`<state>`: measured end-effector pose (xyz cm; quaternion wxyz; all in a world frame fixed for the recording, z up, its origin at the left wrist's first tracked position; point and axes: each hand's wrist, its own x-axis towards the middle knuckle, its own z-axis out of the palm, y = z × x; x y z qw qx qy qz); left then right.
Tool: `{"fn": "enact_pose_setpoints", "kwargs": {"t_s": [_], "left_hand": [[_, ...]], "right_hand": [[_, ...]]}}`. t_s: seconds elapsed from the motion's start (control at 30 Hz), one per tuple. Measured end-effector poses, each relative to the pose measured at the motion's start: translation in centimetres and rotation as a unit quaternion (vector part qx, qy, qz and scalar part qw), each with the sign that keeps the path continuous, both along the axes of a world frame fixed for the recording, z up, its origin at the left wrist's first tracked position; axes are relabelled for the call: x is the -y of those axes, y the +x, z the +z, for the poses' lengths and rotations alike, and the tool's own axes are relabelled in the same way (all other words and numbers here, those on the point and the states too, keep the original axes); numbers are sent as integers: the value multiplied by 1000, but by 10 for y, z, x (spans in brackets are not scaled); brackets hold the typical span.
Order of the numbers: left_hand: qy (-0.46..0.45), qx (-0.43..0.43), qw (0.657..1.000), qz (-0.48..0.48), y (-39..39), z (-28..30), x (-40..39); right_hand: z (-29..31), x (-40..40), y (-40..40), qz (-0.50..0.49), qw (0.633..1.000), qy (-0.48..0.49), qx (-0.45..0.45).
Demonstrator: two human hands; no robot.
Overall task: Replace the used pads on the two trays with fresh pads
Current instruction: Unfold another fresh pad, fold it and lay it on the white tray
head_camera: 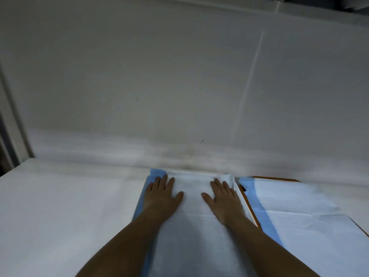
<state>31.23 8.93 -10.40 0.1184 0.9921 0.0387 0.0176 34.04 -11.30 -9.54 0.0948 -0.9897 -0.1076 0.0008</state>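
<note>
A white pad with blue borders [191, 226] lies spread in front of me on the white table. My left hand [161, 193] lies flat on its far left part, fingers straight, next to the blue edge. My right hand [222, 196] lies flat on its far right part, where the pad's corner is bunched up. To the right, a second white pad with a blue border [299, 212] covers an orange-rimmed tray [277, 178]. The tray under the left pad is hidden.
The white table top [69, 206] stretches to the left of the pads. A white wall [179, 76] rises directly behind the table's far edge. A dark gap shows at the far left beside a pale frame [10, 116].
</note>
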Motion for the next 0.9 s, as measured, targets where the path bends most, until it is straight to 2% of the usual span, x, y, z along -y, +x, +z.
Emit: {"fn": "enact_pose_setpoints", "kwargs": {"t_s": [0.07,0.17,0.27,0.33,0.37,0.47,0.5,0.73,0.8,0.9], "left_hand": [[1,-2,1000,27,-2,-1,-3],[-1,43,998,51,-14,9,1],[-16,147,988,-39,-45,18,17],[-16,65,992,-105,-73,28,29],[-7,-10,992,-129,-98,34,39],[6,-123,980,-155,-138,34,54],[8,-140,979,-151,-149,36,54],[42,-193,979,-59,-187,44,21],[46,-195,979,-44,-191,48,18],[42,-141,989,-24,-207,62,23]], "right_hand": [[-2,4,-1,-22,999,28,25],[-1,13,-14,-19,986,66,151],[4,13,-45,3,984,94,153],[5,5,-74,61,984,96,141],[14,4,-100,84,986,87,115],[19,3,-143,128,991,23,-38],[22,7,-153,128,990,2,-53],[33,51,-184,67,990,-53,-114],[35,51,-187,51,991,-77,-98],[50,52,-206,20,995,-76,-66]]}}
